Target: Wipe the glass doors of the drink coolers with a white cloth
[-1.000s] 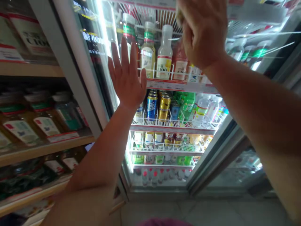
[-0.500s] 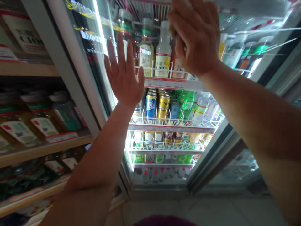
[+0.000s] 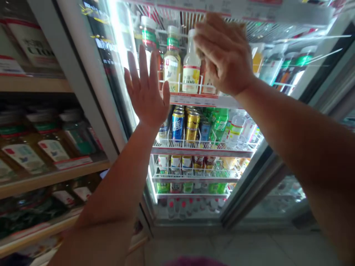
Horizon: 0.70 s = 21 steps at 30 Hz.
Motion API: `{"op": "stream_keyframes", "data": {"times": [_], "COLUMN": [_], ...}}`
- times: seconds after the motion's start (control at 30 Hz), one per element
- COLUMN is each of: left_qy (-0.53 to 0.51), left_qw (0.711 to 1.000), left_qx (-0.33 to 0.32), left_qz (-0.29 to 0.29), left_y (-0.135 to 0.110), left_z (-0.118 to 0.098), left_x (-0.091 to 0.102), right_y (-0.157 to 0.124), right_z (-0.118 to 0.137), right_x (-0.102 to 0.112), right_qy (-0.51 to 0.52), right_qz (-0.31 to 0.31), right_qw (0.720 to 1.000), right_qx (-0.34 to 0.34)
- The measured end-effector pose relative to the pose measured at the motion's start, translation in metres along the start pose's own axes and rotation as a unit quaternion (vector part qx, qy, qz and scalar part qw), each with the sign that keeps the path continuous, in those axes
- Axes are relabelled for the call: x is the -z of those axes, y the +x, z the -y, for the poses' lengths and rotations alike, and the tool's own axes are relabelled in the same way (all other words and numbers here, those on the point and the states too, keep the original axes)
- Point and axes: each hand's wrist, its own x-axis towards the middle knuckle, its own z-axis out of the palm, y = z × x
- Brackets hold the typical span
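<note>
See left hand [image 3: 149, 98], fingers spread, 11 o'clock; right hand [image 3: 226, 61], 1 o'clock, fingers bent, can't tell if gripping. Find glass door [image 3: 188, 222] at 12 o'clock: likely stiff, slippery, breakable; hold by edge.

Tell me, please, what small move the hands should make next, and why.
I'd probably slide the right hand slightly sideways along the glass door, leaving the left hand in place. The left is spread, palm toward the door, perhaps bracing; the right has its fingers together and seems to press there, though what lies beneath is hidden.
</note>
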Motion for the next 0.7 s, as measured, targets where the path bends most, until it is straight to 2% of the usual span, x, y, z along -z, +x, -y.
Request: {"op": "stream_keyframes", "data": {"times": [0.07, 0.1, 0.13, 0.17, 0.27, 0.33, 0.37, 0.43, 0.5, 0.57, 0.63, 0.7], "left_qy": [-0.008, -0.019, -0.032, -0.044, -0.044, -0.032, -0.035, -0.056, -0.063, -0.06, -0.065, -0.057], "left_qw": [1.0, 1.0, 0.999, 0.999, 0.999, 0.999, 0.999, 0.998, 0.998, 0.998, 0.998, 0.998], "left_qx": [-0.001, -0.001, 0.002, 0.004, 0.002, -0.003, -0.003, 0.005, 0.01, 0.011, 0.011, 0.007], "left_qz": [-0.005, -0.003, 0.002, 0.007, 0.003, -0.006, -0.01, -0.007, 0.0, 0.004, 0.001, -0.004], "left_y": [0.0, 0.0, -0.001, -0.001, 0.0, 0.001, 0.001, 0.002, 0.002, 0.001, 0.0, -0.001], "left_z": [0.0, 0.001, 0.001, 0.002, 0.005, 0.008, 0.008, 0.009, 0.008, 0.005, 0.004, 0.004], "left_x": [0.0, 0.0, -0.001, -0.002, -0.007, -0.01, -0.011, -0.011, -0.009, -0.007, -0.006, -0.006], "right_y": [0.001, 0.001, 0.0, -0.001, -0.006, -0.009, -0.009, -0.008, -0.005, -0.004, -0.005, -0.008], "right_z": [-0.002, -0.003, -0.003, -0.002, 0.003, 0.006, 0.006, 0.004, 0.002, 0.003, 0.007, 0.011], "right_x": [-0.002, -0.003, -0.003, -0.003, -0.001, 0.0, -0.001, -0.004, -0.007, -0.008, -0.005, 0.0], "right_qy": [-0.034, -0.045, -0.049, -0.048, -0.023, -0.009, -0.01, -0.033, -0.063, -0.079, -0.068, -0.029], "right_qz": [-0.069, -0.093, -0.1, -0.087, 0.005, 0.023, 0.002, -0.08, -0.154, -0.172, -0.13, -0.044], "right_qw": [0.993, 0.987, 0.985, 0.989, 0.999, 0.997, 0.999, 0.995, 0.971, 0.959, 0.977, 0.997], "right_qx": [-0.094, -0.127, -0.132, -0.11, 0.032, 0.069, 0.046, -0.058, -0.169, -0.21, -0.152, -0.056]}}
